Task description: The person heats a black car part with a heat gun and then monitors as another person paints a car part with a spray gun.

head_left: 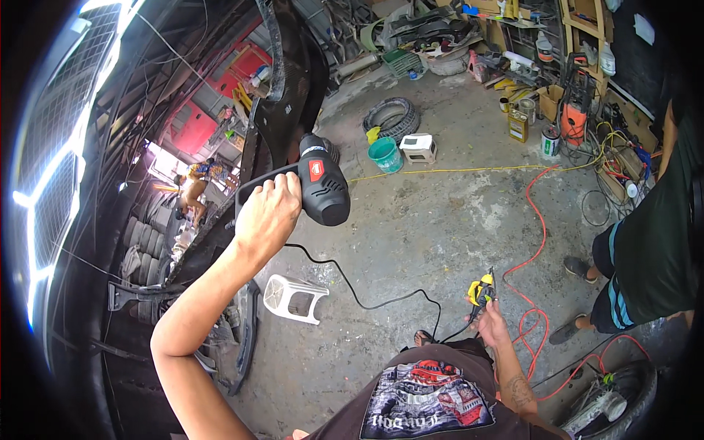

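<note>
Raised at the left, my left hand (268,213) is closed round the handle of a black pistol-shaped power tool (326,187) with a red label and vent slots. The tool's front end points up beside a large dark car body panel (282,117); whether they touch, I cannot tell. A black cord (352,290) runs from below this hand across the floor towards my feet. Low on the right, my right hand (493,323) grips a small yellow-and-black object (481,290) with a dark pointed end. Its exact kind is unclear.
A white plastic stool (295,297) lies on its side. Farther off are a green bucket (385,155), a white stool (419,148) and a tyre (391,117). Red hose (541,220) and yellow cord (469,169) cross the floor. Another person (649,257) stands at right.
</note>
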Motion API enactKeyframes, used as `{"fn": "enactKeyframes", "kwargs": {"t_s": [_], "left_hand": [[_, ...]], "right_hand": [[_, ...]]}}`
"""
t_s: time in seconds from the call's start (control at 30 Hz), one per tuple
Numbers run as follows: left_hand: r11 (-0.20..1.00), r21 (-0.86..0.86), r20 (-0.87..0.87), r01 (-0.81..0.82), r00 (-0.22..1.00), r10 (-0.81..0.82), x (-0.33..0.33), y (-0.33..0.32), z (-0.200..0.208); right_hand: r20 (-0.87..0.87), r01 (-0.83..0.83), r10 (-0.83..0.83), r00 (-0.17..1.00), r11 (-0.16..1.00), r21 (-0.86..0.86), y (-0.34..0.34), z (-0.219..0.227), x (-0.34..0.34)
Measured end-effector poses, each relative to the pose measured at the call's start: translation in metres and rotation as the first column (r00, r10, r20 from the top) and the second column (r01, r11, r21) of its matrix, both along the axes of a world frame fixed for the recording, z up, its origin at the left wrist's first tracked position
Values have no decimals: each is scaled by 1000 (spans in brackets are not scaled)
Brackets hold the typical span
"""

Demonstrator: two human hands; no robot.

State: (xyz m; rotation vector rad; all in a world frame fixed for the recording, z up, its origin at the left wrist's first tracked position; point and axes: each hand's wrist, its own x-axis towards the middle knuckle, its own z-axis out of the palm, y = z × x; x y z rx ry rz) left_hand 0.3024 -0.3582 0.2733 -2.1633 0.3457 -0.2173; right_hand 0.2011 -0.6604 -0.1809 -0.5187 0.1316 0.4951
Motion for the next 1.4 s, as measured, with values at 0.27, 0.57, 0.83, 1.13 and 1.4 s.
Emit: {"fn": "enactKeyframes", "kwargs": {"t_s": [0.27,0.57,0.83,1.13,1.4], "left_hand": [[997,-64,-18,-32,999,31,-11,9,-4],[985,-169,43,-20,999,28,-23,25,-27],[978,-197,51,-74,995,85,-42,50,-43],[956,-244,-8,-161,986,164,-66,72,-62],[876,-483,110,-9,991,71,-72,65,-75]], "right_hand": [[-1,-17,17,1000,1000,-1,0,-2,2],[-17,-48,49,999,998,44,-7,-3,5],[-2,-57,57,998,997,48,-9,4,6],[11,-71,71,997,997,10,-11,4,7],[6,-98,98,995,995,18,-11,7,5]]}}
